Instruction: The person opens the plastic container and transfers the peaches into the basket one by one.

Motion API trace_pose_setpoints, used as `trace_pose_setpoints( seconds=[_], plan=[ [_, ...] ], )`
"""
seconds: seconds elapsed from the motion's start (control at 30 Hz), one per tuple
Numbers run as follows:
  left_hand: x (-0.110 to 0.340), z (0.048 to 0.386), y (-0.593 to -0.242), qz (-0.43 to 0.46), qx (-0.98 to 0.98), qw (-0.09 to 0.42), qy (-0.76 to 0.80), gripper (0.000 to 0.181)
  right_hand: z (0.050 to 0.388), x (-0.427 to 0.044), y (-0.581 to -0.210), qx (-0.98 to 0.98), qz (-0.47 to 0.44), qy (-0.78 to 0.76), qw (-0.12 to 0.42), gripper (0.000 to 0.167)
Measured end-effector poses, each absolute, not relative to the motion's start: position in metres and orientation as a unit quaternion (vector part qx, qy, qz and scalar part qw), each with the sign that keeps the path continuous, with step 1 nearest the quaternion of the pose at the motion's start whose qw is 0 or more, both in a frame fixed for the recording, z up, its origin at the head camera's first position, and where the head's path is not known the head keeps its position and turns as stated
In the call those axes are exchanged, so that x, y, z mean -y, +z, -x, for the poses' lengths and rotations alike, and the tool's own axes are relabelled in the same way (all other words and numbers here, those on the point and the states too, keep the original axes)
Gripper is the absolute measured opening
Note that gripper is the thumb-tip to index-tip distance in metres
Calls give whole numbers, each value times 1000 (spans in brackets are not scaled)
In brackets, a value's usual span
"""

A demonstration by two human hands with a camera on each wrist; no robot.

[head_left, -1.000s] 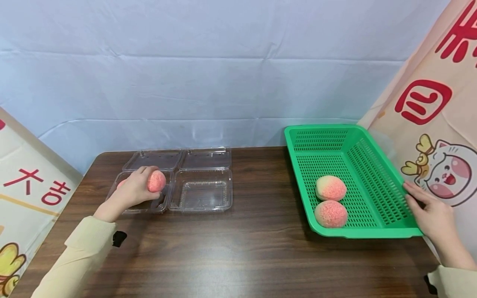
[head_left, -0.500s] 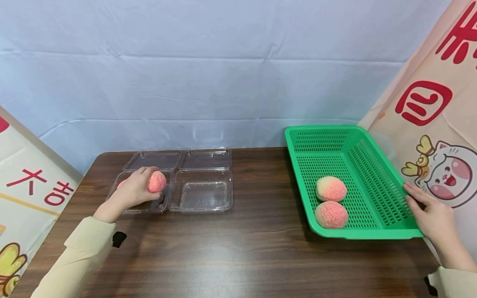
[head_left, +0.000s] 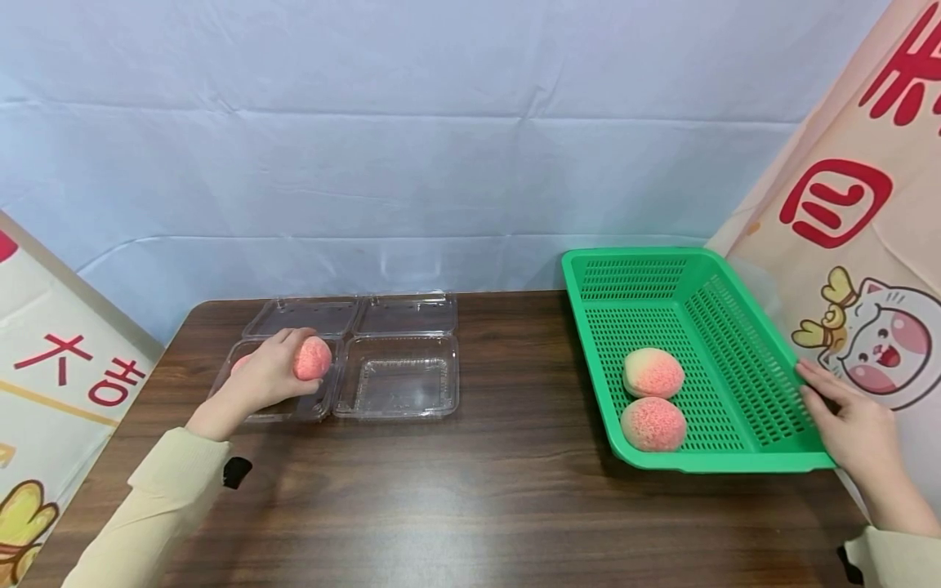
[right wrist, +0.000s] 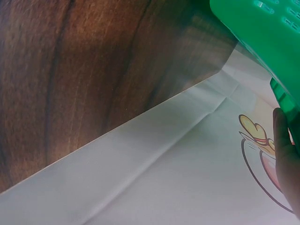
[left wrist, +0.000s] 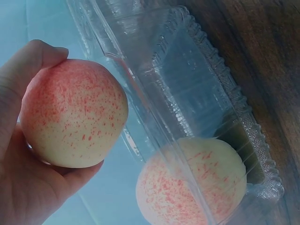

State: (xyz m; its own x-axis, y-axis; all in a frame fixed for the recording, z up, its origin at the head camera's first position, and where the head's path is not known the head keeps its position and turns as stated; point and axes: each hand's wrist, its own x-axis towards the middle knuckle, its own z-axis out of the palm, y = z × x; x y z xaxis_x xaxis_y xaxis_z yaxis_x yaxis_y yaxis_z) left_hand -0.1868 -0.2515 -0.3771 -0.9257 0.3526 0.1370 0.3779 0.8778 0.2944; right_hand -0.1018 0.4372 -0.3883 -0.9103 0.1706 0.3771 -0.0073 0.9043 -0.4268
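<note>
My left hand (head_left: 266, 374) holds a pink and cream peach (left wrist: 75, 112), thumb on one side and fingers round the other, above the left clear plastic clamshell box (head_left: 323, 400). In the left wrist view, a second peach (left wrist: 192, 180) lies inside that box, partly seen through its clear wall. At the far right, my right hand (head_left: 860, 425) grips the rim of a green plastic basket (head_left: 698, 461) near its front right corner. Two peaches sit inside the basket by its left wall, a paler one (head_left: 653, 372) behind a pinker one (head_left: 653, 425).
A second clear clamshell box (head_left: 400, 376) stands beside the left one, both lids folded back. The brown wooden table (head_left: 470, 506) meets a pale cloth backdrop (head_left: 441, 163) behind. Printed cloths hang at both sides, the right one (right wrist: 187, 178) close to the basket.
My left hand and its peach have shifted very slightly to the right. The right hand and the basket look the same.
</note>
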Motion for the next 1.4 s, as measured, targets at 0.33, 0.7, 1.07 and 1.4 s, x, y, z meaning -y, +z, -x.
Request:
trace_pose_setpoints(
  seconds=[0.33,0.7,1.07,1.4],
  plan=[
    [246,184,-372,195,966,37,-167,70,101,-437,-389,952,39,216,214,37],
    [241,183,-367,204,964,37,-168,71,101,-438,-390,952,41,217,211,37],
    [236,182,-365,203,964,32,-172,72,102,-439,-390,951,33,219,216,37],
    [231,182,-364,203,963,23,-177,74,101,-438,-389,953,43,220,204,38]
  ],
)
